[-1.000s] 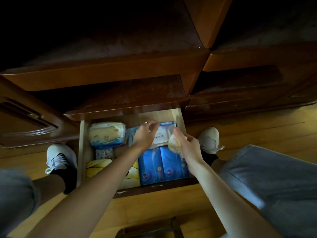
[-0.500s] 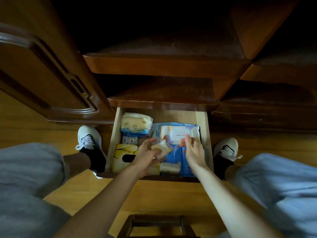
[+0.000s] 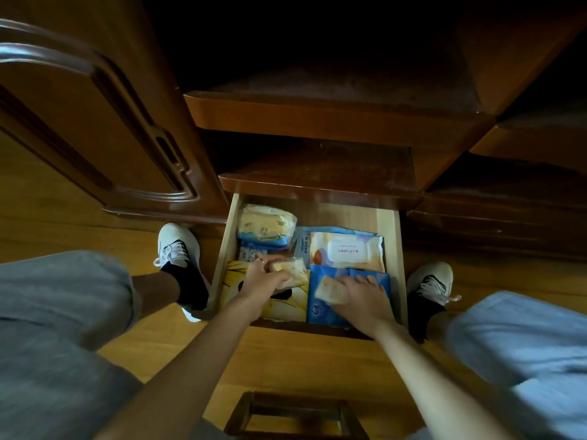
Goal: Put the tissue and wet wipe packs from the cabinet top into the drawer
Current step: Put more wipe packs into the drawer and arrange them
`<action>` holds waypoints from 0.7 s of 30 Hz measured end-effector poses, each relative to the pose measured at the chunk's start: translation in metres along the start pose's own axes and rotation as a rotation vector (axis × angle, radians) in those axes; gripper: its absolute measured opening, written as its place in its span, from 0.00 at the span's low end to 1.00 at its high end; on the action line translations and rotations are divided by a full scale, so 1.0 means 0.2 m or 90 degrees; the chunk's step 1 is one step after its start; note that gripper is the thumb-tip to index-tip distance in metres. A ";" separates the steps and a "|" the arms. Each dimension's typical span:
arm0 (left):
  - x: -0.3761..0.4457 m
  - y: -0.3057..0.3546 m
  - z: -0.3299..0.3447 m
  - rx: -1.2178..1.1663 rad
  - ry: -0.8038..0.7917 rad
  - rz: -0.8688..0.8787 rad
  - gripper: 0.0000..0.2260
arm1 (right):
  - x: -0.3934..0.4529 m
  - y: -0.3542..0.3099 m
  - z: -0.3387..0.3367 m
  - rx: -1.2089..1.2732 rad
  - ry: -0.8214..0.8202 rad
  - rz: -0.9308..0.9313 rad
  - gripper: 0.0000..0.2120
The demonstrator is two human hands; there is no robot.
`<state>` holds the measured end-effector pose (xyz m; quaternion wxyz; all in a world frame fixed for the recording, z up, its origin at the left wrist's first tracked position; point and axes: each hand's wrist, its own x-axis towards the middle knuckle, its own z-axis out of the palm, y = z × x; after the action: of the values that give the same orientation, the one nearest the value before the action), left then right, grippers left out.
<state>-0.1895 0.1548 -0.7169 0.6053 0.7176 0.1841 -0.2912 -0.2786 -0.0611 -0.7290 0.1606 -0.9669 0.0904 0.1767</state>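
The open wooden drawer (image 3: 401, 265) holds several packs. My left hand (image 3: 262, 281) grips a small pale tissue pack (image 3: 290, 271) over a yellow pack (image 3: 276, 308) at the drawer's front left. My right hand (image 3: 365, 296) presses flat on another small pale pack (image 3: 328, 290) that lies on the blue packs (image 3: 317, 309) at the front right. Behind them lies a wet wipe pack (image 3: 347, 252) with a white lid. A yellow-and-blue tissue pack (image 3: 265, 225) sits at the back left.
The dark cabinet top (image 3: 317, 160) overhangs the drawer's back. An open cabinet door (image 3: 95, 122) stands to the left. My white shoes (image 3: 178, 246) (image 3: 430, 281) flank the drawer on the wooden floor. A small wooden stool (image 3: 295, 417) is below, near me.
Both hands moved from the drawer's back toward its front. The small pack passed to my left hand, which shifted left over the yellow pack; my right hand lowered flat onto another small pack.
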 end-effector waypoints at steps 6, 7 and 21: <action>-0.02 0.01 0.03 -0.146 -0.061 -0.048 0.10 | 0.09 -0.13 -0.13 0.377 0.031 -0.057 0.33; -0.03 0.02 0.04 -0.186 -0.074 -0.057 0.10 | 0.09 -0.17 -0.13 0.355 0.024 -0.072 0.33; -0.03 0.01 -0.07 -0.121 -0.120 0.013 0.11 | 0.21 -0.37 -0.09 0.664 -0.185 0.108 0.22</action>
<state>-0.1906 0.1678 -0.7099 0.6880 0.6285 0.1456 -0.3322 -0.2176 -0.0024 -0.7076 0.6148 -0.7139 0.2205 0.2525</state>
